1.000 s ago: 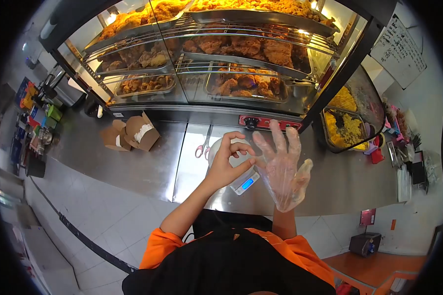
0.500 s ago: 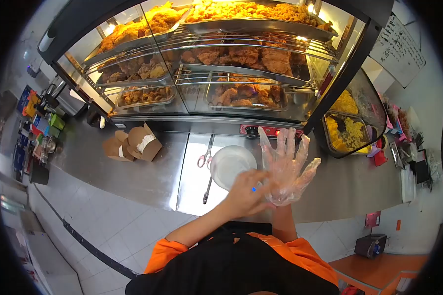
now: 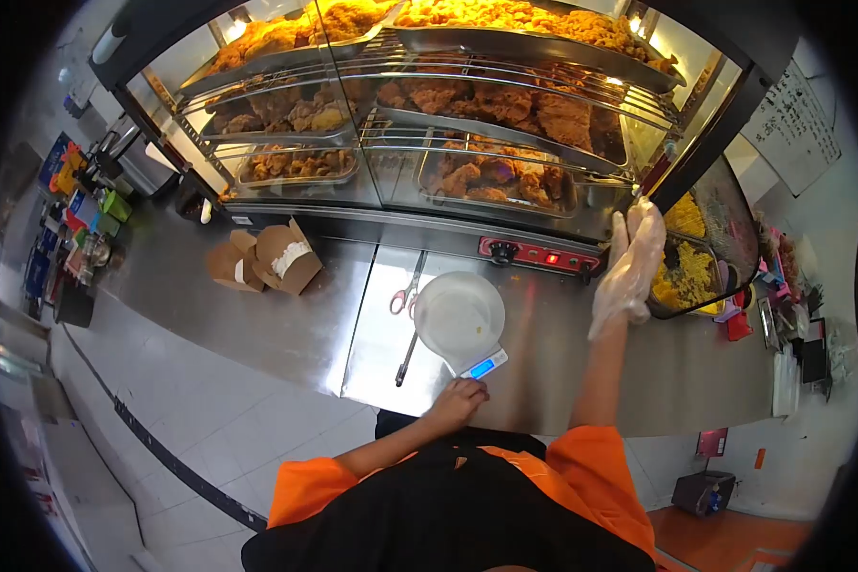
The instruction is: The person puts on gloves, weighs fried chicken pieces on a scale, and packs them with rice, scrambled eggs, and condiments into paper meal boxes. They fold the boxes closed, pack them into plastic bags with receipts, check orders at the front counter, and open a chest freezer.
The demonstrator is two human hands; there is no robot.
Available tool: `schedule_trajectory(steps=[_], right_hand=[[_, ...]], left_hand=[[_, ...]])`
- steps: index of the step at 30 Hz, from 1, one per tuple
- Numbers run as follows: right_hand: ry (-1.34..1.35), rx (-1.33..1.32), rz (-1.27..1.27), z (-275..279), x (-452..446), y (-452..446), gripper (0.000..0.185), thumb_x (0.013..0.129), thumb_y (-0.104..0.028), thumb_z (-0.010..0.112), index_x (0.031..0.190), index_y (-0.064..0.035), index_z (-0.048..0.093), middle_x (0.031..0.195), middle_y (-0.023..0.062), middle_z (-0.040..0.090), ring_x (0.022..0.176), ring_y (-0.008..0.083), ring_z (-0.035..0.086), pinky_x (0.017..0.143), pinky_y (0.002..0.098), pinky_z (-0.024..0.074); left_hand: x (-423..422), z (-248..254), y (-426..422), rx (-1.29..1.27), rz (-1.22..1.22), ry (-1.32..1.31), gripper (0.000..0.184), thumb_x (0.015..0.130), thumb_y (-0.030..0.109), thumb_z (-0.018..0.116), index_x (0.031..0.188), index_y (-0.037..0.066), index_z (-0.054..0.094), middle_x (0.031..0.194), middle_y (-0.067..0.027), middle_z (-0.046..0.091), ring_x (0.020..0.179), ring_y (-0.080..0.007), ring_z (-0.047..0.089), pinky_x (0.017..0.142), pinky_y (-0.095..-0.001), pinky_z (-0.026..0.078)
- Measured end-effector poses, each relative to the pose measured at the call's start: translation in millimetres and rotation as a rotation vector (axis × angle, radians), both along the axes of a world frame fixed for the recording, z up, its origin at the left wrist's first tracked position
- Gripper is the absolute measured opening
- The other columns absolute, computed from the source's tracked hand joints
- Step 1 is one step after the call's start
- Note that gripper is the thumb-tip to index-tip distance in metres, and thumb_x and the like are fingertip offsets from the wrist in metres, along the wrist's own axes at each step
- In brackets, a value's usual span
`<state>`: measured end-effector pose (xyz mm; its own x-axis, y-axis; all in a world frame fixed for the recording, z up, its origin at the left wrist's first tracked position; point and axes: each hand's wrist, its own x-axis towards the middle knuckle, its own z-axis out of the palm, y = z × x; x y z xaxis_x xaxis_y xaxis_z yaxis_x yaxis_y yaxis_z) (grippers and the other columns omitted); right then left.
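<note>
Head view: I watch a white dish [image 3: 453, 315] resting on a small scale [image 3: 477, 369] near the front edge of the tabletop [image 3: 286, 334]; a yellowish crumb shows in the dish, otherwise bare. My two hands, together at the glove half a second ago, have parted, so I judge the glove [image 3: 616, 310] to be on. The bare left hand [image 3: 456, 404] has dropped to the scale's front, fingers curled; I cannot tell whether it touches or grips it. The gloved right hand [image 3: 631, 262] has swung out beside the rimmed bin [image 3: 705, 311] of yellow food [image 3: 684, 276], fingers straight and close together, with nothing visible in its grasp. Scissors [image 3: 398, 300] lie left of the dish. Farther left, brown boxes [image 3: 305, 276] stand with something white inside. Behind, metal trays [image 3: 515, 44] hold fried pieces [image 3: 500, 105] in the glass cabinet [image 3: 410, 227].
</note>
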<state>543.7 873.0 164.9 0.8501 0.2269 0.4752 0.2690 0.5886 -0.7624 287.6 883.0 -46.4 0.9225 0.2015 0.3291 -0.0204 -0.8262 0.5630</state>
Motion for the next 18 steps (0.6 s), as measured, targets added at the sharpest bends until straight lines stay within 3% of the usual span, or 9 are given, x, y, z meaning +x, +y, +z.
schedule_trajectory(steps=[6,14,16,18], right_hand=[[-0.163,-0.178,-0.118,4,41,11,0.053,0.083,-0.031,0.047,0.123,-0.0001,0.03,0.121,0.0119,0.037,0.116,0.0211,0.034,0.096,0.0358,0.0295],[-0.304,-0.458,-0.275,-2,33,17,0.052,0.079,-0.02,0.056,0.121,0.0002,0.034,0.118,0.0116,0.04,0.113,0.02,0.037,0.093,0.0331,0.0331],[-0.224,-0.42,-0.213,8,14,26,0.053,0.078,-0.018,0.058,0.121,0.0003,0.035,0.117,0.0116,0.041,0.112,0.0197,0.038,0.092,0.0324,0.034],[0.002,-0.224,-0.009,26,-23,42,0.048,0.076,-0.013,0.061,0.117,0.0,0.041,0.112,0.0113,0.047,0.104,0.0208,0.046,0.09,0.0308,0.0355]], left_hand=[[-16,2,41,0.07,0.13,0.02,0.015,0.066,0.003,0.054,0.078,0.01,0.056,0.086,-0.0028,0.054,0.089,-0.0202,0.05,0.077,-0.0343,0.036],[-43,-6,40,-0.213,0.39,-0.106,0.011,0.067,0.003,0.053,0.076,0.008,0.058,0.088,-0.0054,0.056,0.088,-0.0234,0.05,0.076,-0.0346,0.037],[-38,-7,42,-0.295,0.44,-0.17,0.012,0.066,0.001,0.053,0.075,0.008,0.058,0.086,-0.0059,0.057,0.087,-0.024,0.051,0.076,-0.0346,0.037],[-33,4,42,-0.338,0.477,-0.216,0.013,0.066,-0.001,0.053,0.075,0.007,0.057,0.084,-0.0062,0.058,0.085,-0.0244,0.052,0.075,-0.0346,0.038]])
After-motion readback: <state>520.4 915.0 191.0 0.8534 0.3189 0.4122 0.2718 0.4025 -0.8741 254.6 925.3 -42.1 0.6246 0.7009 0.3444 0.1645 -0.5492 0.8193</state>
